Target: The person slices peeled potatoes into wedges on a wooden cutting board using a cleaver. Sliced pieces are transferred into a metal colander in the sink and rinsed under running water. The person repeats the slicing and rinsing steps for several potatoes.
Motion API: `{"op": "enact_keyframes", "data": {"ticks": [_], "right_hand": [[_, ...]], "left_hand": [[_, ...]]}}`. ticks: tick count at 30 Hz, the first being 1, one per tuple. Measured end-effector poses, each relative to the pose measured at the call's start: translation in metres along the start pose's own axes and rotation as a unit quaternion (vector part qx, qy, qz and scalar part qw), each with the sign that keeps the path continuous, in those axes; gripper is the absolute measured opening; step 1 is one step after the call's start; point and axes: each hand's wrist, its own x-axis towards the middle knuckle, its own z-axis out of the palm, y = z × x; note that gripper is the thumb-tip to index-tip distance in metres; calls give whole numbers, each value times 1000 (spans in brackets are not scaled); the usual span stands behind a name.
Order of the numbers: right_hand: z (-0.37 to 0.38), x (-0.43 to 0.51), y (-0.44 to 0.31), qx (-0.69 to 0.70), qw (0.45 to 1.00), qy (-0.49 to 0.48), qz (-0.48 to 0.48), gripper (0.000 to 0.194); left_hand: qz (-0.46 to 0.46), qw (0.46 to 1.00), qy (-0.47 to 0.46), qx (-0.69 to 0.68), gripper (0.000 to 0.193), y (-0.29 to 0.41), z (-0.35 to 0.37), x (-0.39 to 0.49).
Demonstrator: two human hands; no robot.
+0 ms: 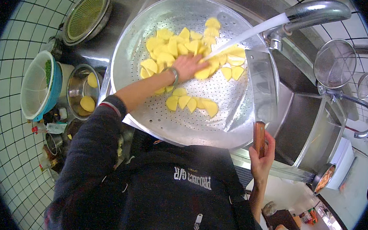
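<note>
A wide perforated metal colander (189, 128) lies in front of me, holding many pale yellow cut potato slices (173, 46). My left hand (187, 66), slightly blurred, reaches in among the slices with its fingers apart; a bracelet circles its wrist. Water (242, 38) streams down from the faucet (322, 10) beside its fingertips. In my right hand (263, 161) is the wooden handle of a cleaver (261, 79). Its broad, wet blade extends over the colander's right side. Several slices form a short row (191, 104) nearer to me, apart from the main heap.
Beyond the colander's right side are sink basins (300, 124) and a second faucet (366, 110). Mesh strainers (334, 63) hang at right. On the left stand a metal bowl (72, 86) with two peeled potatoes, a blue-and-white basket (37, 84) and a green colander (87, 16).
</note>
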Motion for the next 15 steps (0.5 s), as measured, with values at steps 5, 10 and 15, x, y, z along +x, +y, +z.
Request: {"op": "enact_keyframes", "data": {"ticks": [5, 10, 15], "right_hand": [[7, 10, 3, -17, 999, -24, 21, 60], [6, 13, 6, -17, 999, -50, 11, 61], [5, 16, 10, -7, 999, -52, 13, 61]], "left_hand": [[-150, 980, 72, -107, 52, 45, 4, 33], [45, 995, 89, 0, 76, 61, 22, -66], [-56, 987, 121, 84, 94, -37, -8, -73]]}}
